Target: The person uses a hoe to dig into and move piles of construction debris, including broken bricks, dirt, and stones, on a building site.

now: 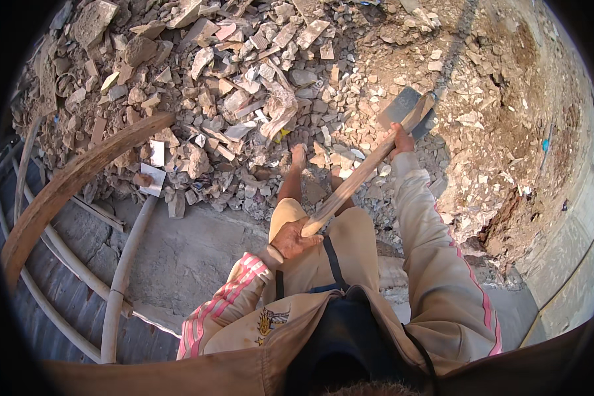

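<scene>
A hoe (361, 177) with a pale wooden handle runs slantwise in front of me, its flat grey blade (400, 105) at the far end over the rubble. My left hand (296, 239) is closed around the handle's near end, close to my lap. Farther up, just below the blade, my right hand (401, 140) grips the same handle. The handle's top end covers part of the blade, so whether its edge touches the stones cannot be told. Beneath it lie small broken stones (363, 135) and loose earth.
A large heap of broken brick, tile and stone (198, 86) spreads ahead and left. A curved wooden beam (79, 175), several pale poles (122, 277) and corrugated sheet (53, 317) lie at left. Concrete (185, 254) lies near my legs; a wall (574, 264) borders the right.
</scene>
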A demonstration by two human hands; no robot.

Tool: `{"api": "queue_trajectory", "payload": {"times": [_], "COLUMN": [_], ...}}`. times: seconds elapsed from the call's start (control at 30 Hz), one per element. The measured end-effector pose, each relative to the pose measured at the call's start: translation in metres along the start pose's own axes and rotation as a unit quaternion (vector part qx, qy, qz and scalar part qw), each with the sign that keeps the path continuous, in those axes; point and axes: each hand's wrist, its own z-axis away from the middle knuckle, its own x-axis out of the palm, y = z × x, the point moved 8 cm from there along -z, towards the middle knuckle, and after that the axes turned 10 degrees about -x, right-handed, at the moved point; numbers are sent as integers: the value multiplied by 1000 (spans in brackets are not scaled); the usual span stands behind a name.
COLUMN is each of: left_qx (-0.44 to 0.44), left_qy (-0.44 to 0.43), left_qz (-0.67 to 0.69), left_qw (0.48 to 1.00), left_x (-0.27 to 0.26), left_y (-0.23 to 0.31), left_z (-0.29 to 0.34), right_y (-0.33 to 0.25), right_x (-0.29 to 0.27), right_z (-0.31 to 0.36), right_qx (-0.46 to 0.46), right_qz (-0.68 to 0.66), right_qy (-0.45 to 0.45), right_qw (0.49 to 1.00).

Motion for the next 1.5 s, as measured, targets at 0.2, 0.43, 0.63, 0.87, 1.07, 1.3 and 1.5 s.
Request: {"api": "queue_trajectory", "payload": {"times": [0.2,0.43,0.63,0.87,1.07,1.3,1.5], "left_qx": [30,-58,-110,-183,-256,-230,-241], "left_qy": [-41,75,148,176,129,147,153], "left_qz": [-152,-48,-219,-194,-284,-301,-342], "left_qw": [987,994,958,947,915,914,895], "left_x": [2,-52,-3,28,53,88,108], "left_y": [-7,-96,-105,-86,-95,-109,-63], "left_z": [-177,-289,-216,-160,-119,-81,-57], "right_y": [-40,85,142,168,232,258,247], "right_x": [-14,75,48,38,-27,-67,-74], "right_z": [-90,-121,-91,-66,-36,10,31], "right_qx": [-59,-43,42,79,240,289,315], "right_qz": [-117,5,33,120,42,3,-39], "right_qy": [-14,72,7,-20,-24,-22,-68], "right_qw": [991,996,999,989,969,957,946]}}
